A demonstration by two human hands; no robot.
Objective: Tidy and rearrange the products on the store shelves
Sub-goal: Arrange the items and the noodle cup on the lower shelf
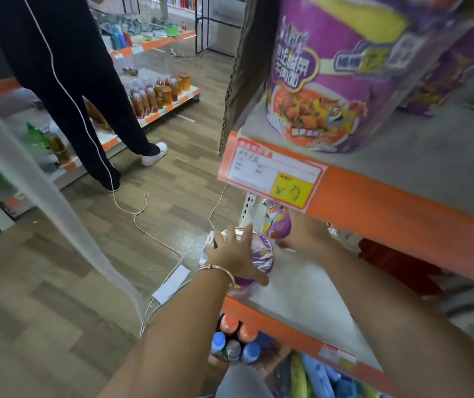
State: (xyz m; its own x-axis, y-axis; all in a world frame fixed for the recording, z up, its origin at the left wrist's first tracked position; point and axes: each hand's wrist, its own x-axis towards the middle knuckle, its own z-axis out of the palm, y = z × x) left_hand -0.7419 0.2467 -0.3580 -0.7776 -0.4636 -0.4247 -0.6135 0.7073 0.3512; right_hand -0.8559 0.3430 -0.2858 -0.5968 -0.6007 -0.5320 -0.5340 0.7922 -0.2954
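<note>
Two purple instant-noodle cups stand at the left end of the middle shelf [310,285]. My left hand [234,252], with a bracelet on its wrist, grips the nearer cup [263,255] from above, fingers spread over its lid. My right hand [302,234] holds the farther cup [277,221] from the right side, partly hidden under the orange shelf edge. A large purple noodle bowl [330,73] stands on the upper shelf [419,159] close to the camera.
An orange price tag [270,175] hangs on the upper shelf's rim. Bottles with coloured caps [234,340] sit below. Red packs [396,262] lie deeper on the middle shelf. A person's legs [86,90] stand in the aisle; white cables [144,222] cross the floor.
</note>
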